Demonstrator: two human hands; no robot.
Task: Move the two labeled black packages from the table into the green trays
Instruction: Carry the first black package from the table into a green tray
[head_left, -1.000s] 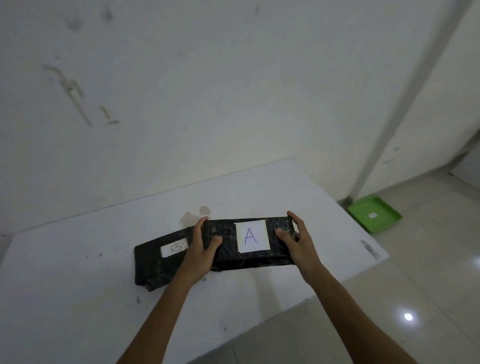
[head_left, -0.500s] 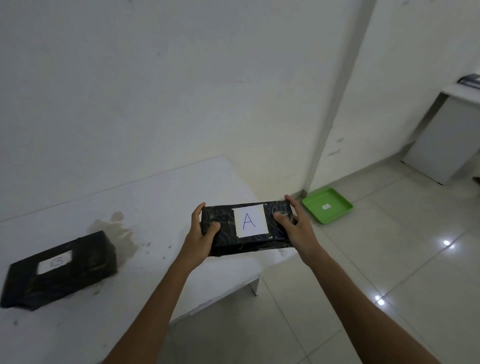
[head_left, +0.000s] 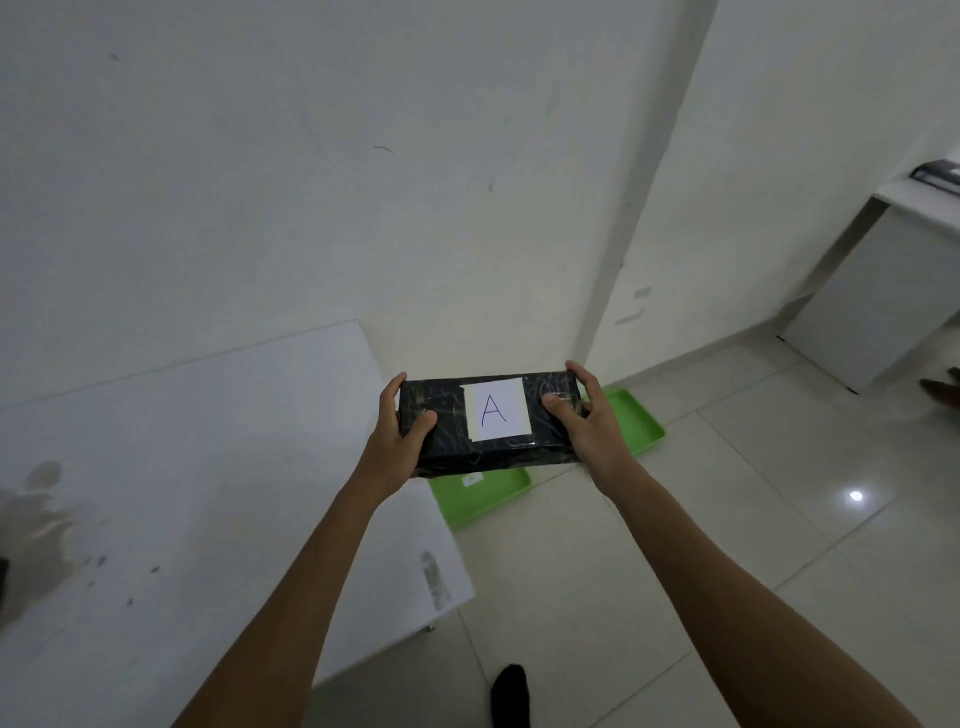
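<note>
White walls and pale tiled floor (head_left: 675, 545), with a white bench (head_left: 182, 467) at the left. Head view only.

The person carries the black package (head_left: 488, 423), labelled A, in the air past the bench's right edge. It is held level above two green trays on the floor: near tray (head_left: 483, 493) and far tray (head_left: 636, 423), both partly hidden by the package.

The left hand (head_left: 402, 434) clamps the package's left end and the right hand (head_left: 582, 418) clamps the right end, thumbs on top and fingers wrapped behind.

To do it well: keep the package level, lower it straight into one tray, and let go only once it is seated.

Count:
- packages visible: one; the second is not in view
- trays: two
- hands: two
- dark foot (head_left: 509, 693) at the bottom: one
</note>
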